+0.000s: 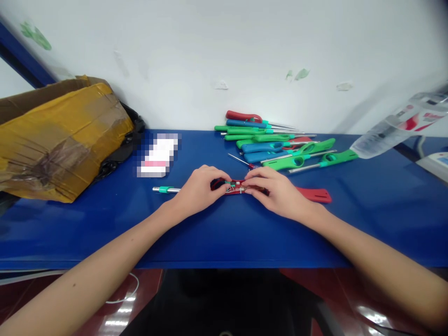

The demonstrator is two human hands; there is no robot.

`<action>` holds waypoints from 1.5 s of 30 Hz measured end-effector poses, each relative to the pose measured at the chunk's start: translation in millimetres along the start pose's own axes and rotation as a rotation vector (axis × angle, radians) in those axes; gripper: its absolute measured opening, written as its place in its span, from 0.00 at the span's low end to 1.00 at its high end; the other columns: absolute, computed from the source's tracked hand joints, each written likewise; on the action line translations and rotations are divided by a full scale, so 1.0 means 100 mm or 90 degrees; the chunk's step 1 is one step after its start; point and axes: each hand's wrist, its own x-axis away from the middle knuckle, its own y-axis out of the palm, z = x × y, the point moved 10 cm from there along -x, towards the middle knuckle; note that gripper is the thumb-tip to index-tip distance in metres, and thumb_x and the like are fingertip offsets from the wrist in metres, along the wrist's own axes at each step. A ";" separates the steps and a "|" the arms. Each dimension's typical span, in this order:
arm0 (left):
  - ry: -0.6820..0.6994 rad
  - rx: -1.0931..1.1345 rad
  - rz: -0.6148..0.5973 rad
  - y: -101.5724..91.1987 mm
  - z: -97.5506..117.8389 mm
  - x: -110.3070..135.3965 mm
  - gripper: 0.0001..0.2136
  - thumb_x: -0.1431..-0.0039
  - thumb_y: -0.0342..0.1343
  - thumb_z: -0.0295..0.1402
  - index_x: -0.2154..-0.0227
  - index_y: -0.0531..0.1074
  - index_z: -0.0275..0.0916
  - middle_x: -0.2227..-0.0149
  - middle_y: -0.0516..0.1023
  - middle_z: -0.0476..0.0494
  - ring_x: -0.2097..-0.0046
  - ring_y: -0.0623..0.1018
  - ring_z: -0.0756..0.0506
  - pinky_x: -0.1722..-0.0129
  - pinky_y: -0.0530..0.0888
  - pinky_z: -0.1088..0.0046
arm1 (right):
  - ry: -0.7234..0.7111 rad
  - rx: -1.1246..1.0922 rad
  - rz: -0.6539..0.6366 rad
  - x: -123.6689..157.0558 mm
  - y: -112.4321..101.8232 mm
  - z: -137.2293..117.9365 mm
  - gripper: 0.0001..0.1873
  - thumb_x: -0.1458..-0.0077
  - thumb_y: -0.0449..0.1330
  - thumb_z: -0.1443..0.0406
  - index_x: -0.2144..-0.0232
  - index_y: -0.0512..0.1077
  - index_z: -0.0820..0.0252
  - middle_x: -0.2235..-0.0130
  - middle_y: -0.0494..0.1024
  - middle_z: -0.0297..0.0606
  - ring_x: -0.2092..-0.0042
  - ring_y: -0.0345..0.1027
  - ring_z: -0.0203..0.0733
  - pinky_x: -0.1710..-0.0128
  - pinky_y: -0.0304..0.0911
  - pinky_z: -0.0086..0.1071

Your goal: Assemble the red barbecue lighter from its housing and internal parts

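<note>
An opened red stick lighter [238, 185] lies on the blue table between my hands, with wires and small white and green parts showing inside its shell. My left hand [205, 187] pinches its left end, thumb and fingers curled in around it. From the other side, my right hand [278, 191] has its fingertips closed on the right part of the same lighter. A red shell half [315, 195] sticks out beyond my right hand. On the left is a metal tube with a green collar [164, 189], partly behind my left hand. My fingertips hide some inner parts.
Several assembled green, blue and red stick lighters [276, 147] are piled near the wall. A thin metal rod with a red end [241, 160] lies before them. A taped cardboard box [66, 140] stands left, a blurred white item [159, 155] beside it, and a plastic bottle [399, 123] right.
</note>
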 end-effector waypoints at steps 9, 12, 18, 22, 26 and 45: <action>-0.095 0.105 -0.026 0.02 -0.09 0.02 0.11 0.44 0.60 0.37 0.59 0.76 0.41 0.67 0.80 0.49 0.66 0.77 0.48 0.62 0.74 0.71 | 0.000 -0.033 -0.011 0.00 0.02 0.06 0.10 0.37 0.55 0.67 0.57 0.75 0.56 0.51 0.77 0.44 0.49 0.72 0.48 0.48 0.70 0.44; -0.131 0.121 -0.031 0.03 -0.11 0.04 0.17 0.46 0.62 0.40 0.56 0.73 0.39 0.69 0.79 0.49 0.71 0.75 0.49 0.67 0.74 0.72 | -0.002 -0.043 -0.015 0.00 0.03 0.07 0.10 0.37 0.55 0.67 0.57 0.75 0.56 0.50 0.77 0.44 0.48 0.73 0.47 0.46 0.70 0.44; -0.125 0.113 -0.067 0.11 -0.06 0.06 0.16 0.44 0.59 0.41 0.55 0.73 0.39 0.72 0.77 0.52 0.73 0.74 0.50 0.70 0.70 0.73 | 0.013 -0.034 0.004 0.00 0.02 0.06 0.10 0.39 0.55 0.69 0.58 0.74 0.57 0.48 0.76 0.45 0.40 0.67 0.50 0.41 0.66 0.48; -0.132 0.127 -0.075 0.14 -0.02 0.06 0.14 0.42 0.57 0.41 0.57 0.74 0.39 0.74 0.76 0.53 0.74 0.73 0.51 0.71 0.69 0.74 | 0.046 -0.007 0.026 0.00 0.01 0.07 0.07 0.42 0.59 0.68 0.60 0.74 0.57 0.46 0.76 0.46 0.38 0.64 0.53 0.39 0.64 0.50; -0.136 0.136 -0.086 0.16 0.01 0.06 0.12 0.41 0.56 0.40 0.61 0.76 0.39 0.76 0.75 0.53 0.75 0.72 0.51 0.73 0.67 0.74 | 0.051 0.004 0.034 -0.01 0.01 0.06 0.06 0.44 0.62 0.66 0.62 0.73 0.58 0.48 0.77 0.47 0.39 0.65 0.53 0.40 0.64 0.49; -0.117 0.124 -0.085 0.16 0.08 0.05 0.10 0.41 0.57 0.38 0.62 0.77 0.38 0.77 0.73 0.53 0.76 0.70 0.52 0.74 0.65 0.75 | 0.082 -0.010 0.104 -0.02 0.01 0.06 0.09 0.54 0.61 0.72 0.68 0.70 0.57 0.56 0.79 0.44 0.43 0.69 0.51 0.43 0.67 0.45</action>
